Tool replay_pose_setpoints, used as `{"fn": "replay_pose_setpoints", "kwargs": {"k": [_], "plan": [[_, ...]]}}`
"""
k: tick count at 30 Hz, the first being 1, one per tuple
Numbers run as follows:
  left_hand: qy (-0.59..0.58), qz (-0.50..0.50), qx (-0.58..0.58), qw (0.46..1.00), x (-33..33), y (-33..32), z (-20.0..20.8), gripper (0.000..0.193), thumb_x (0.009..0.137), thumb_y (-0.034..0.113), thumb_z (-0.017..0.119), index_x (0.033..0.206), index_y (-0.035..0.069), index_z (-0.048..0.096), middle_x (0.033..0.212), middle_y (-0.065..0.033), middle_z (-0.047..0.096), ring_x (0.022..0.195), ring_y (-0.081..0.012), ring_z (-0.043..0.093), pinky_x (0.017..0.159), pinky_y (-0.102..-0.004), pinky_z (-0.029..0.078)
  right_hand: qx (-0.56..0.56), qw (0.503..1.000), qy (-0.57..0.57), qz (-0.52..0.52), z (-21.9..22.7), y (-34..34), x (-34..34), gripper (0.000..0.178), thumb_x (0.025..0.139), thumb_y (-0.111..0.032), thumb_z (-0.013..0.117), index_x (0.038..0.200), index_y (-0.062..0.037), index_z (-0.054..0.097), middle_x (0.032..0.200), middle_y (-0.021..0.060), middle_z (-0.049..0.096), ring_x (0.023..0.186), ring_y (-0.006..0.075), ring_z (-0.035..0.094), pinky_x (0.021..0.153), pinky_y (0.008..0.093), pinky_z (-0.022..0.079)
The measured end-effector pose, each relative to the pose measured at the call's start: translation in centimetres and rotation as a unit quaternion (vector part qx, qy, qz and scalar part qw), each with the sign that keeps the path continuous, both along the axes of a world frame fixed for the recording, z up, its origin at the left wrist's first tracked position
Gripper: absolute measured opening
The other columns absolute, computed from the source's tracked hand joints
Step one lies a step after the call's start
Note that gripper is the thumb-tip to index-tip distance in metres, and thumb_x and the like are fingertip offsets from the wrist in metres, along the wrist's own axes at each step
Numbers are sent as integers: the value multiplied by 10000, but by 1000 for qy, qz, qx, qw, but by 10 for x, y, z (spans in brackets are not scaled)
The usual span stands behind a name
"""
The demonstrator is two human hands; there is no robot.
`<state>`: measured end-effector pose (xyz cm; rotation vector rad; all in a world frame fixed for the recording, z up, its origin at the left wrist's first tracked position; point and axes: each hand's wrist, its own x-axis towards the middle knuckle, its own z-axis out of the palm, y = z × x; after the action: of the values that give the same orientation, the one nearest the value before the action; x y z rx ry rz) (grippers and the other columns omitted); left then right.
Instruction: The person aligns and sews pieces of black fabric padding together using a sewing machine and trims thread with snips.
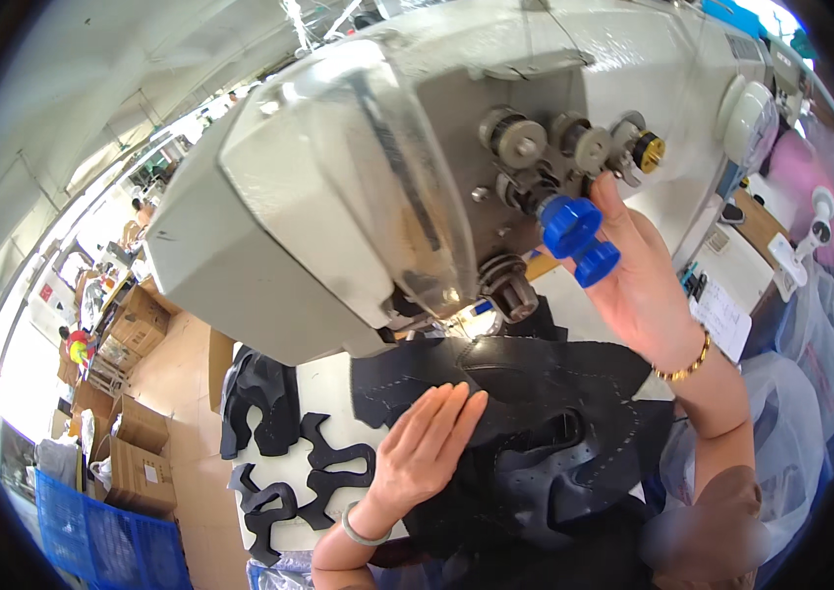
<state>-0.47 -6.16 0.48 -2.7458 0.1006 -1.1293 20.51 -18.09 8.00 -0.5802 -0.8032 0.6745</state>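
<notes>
My left hand lies flat, fingers stretched out, on a black stitched shoe upper. The upper rests under the head of a large grey-white sewing machine, by the lit needle area. My right hand is raised at the machine's side, next to two blue knobs. Its thumb points up toward the round metal tension discs. The knobs hide its other fingers, so whether they grip anything cannot be seen. More black shoe parts with an oval opening lie nearer to me.
Black cut pieces lie on the white table to the left, beside a stack of black parts. Cardboard boxes and a blue mesh crate stand on the floor at left. Clear plastic bags hang at right, near a paper sheet.
</notes>
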Motion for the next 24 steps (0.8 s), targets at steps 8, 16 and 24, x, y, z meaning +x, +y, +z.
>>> {"fn": "replay_pose_setpoints", "kwargs": {"k": [8, 16, 24], "plan": [[17, 43, -12, 999, -14, 4, -9, 322, 724, -18, 607, 1026, 69, 678, 1043, -78, 602, 994, -216, 585, 869, -343, 521, -463, 692, -497, -245, -67, -75, 24, 220, 849, -99, 608, 1048, -6, 594, 936, 115, 614, 811, 239, 609, 748, 316, 475], [14, -16, -71, 997, -4, 8, -5, 507, 552, -44, 576, 1023, 105, 687, 1051, -58, 603, 955, -242, 603, 872, -360, 515, -505, 441, -629, -392, -224, -147, 60, 166, 798, -68, 547, 943, 11, 563, 977, 155, 534, 999, 324, 500, 850, 387, 397], [20, -2, -129, 991, -23, 13, 11, 429, 624, -10, 617, 1034, 100, 677, 1039, -60, 608, 957, -241, 607, 834, -329, 505, -480, 573, -597, -290, -220, -132, 78, 432, 722, 22, 519, 1148, 39, 451, 1156, 251, 488, 1093, 402, 470, 949, 407, 401]]}}
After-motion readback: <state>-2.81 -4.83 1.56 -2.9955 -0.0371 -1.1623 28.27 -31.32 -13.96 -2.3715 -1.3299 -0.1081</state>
